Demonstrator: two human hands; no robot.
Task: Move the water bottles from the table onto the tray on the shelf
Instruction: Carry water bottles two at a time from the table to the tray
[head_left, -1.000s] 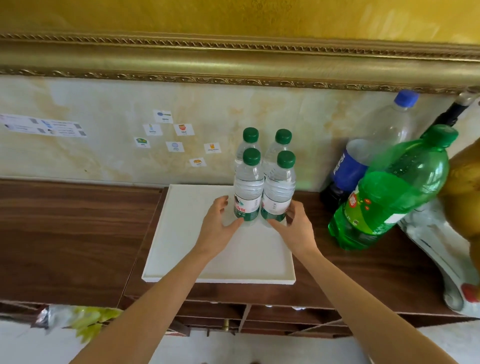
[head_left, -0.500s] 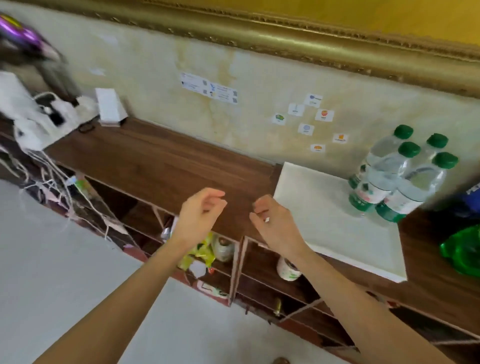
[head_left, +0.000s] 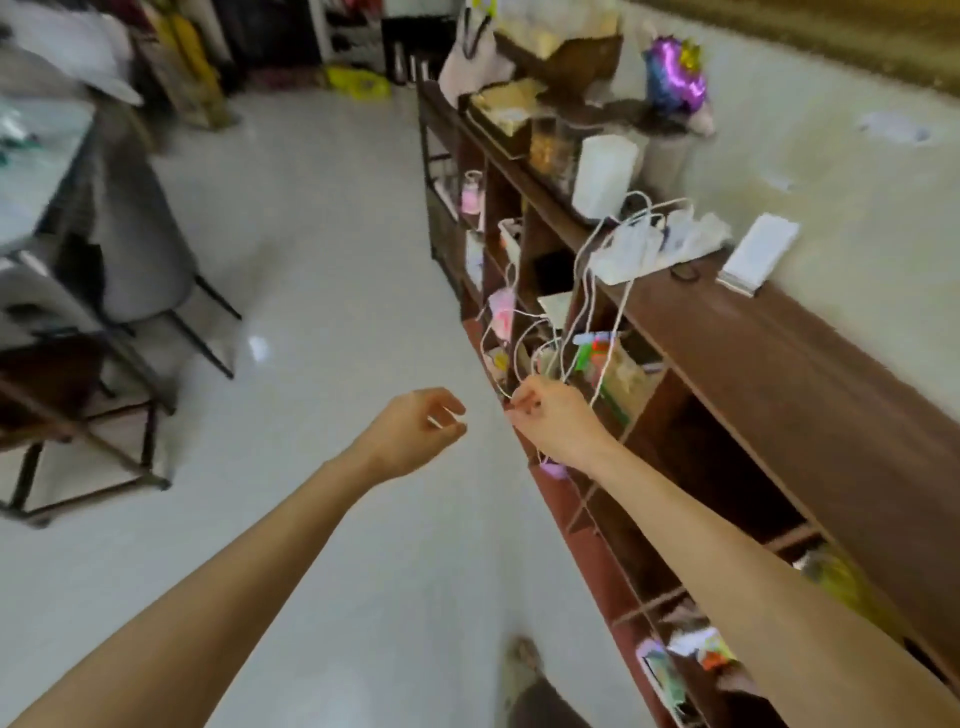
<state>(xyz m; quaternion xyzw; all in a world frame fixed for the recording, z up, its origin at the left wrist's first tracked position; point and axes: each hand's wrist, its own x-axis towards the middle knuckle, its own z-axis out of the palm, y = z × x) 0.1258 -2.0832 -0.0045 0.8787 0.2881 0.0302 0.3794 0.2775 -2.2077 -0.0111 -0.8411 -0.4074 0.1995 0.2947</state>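
Observation:
No water bottle and no tray is in view now; the camera has swung left along the shelf. My left hand (head_left: 415, 434) hangs over the white floor with loosely curled fingers and holds nothing. My right hand (head_left: 553, 418) is beside it, in front of the shelf's cubbies, fingers loosely curled and empty. The brown wooden shelf (head_left: 769, 364) runs along my right side from near to far. The picture is blurred by motion.
White cables (head_left: 592, 291) dangle off the shelf top close to my right hand. A white box (head_left: 761, 252), bags and jars stand on the shelf. A grey-draped table with black metal legs (head_left: 130, 260) stands at the left, across the white floor (head_left: 337, 260).
My hands let go of the two front bottles on the tray and drew back. My view turned left, so the tray and bottles left the frame and the room's left side appeared.

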